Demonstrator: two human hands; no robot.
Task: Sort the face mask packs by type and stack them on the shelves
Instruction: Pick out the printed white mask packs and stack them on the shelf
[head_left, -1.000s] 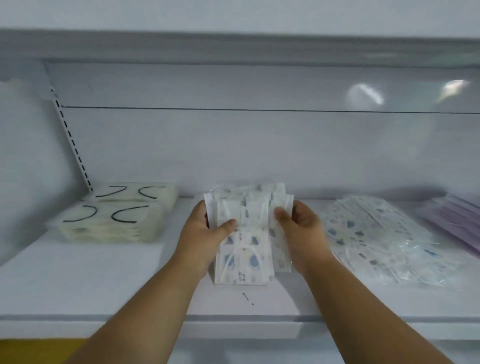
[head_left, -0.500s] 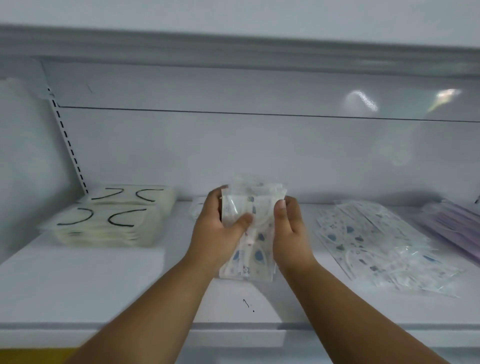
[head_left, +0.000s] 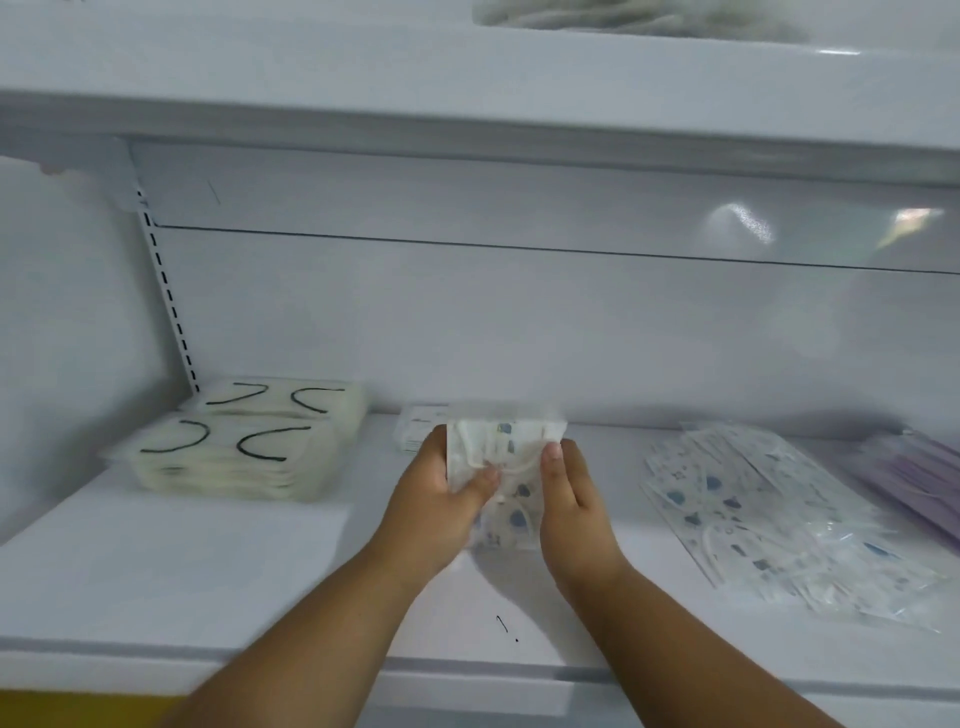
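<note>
Near edge: the white shelf (head_left: 156, 587) ran across the bottom of the view, its front lip closest, a small dark mark on the bare part just in front of the hands.
Left hand: the left hand (head_left: 436, 499) gripped the left edge of the printed mask packs (head_left: 506, 483), thumb curled over the front, fingers hidden behind.
Right hand: the right hand (head_left: 571, 493) pressed against the right edge, fingers running up the side; whether they curled behind the packs, I could not tell.
The bundle: a small sheaf of clear wrappers with blue-patterned masks, held upright between both hands at mid shelf, lower edge at or just above the surface; blur hid which.
Step in hand: by my reading, squaring the bundle up before laying it down as a pile.
To the right: a loose, fanned spread of blue-print packs (head_left: 769, 525), seemingly the same type, and beyond it at the edge of view purple packs (head_left: 914, 478).
To the left: two neat stacks of cream packs with black ear loops (head_left: 244, 441), well apart from the hands.
Further back: a small white item (head_left: 421, 431) just behind the bundle, too blurred to name.
Up top: an upper shelf (head_left: 467, 98) with something pale on it.
Next move calls for: lowering the bundle flat and releasing evenly, since slippery wrappers would likely slide and fan out.
</note>
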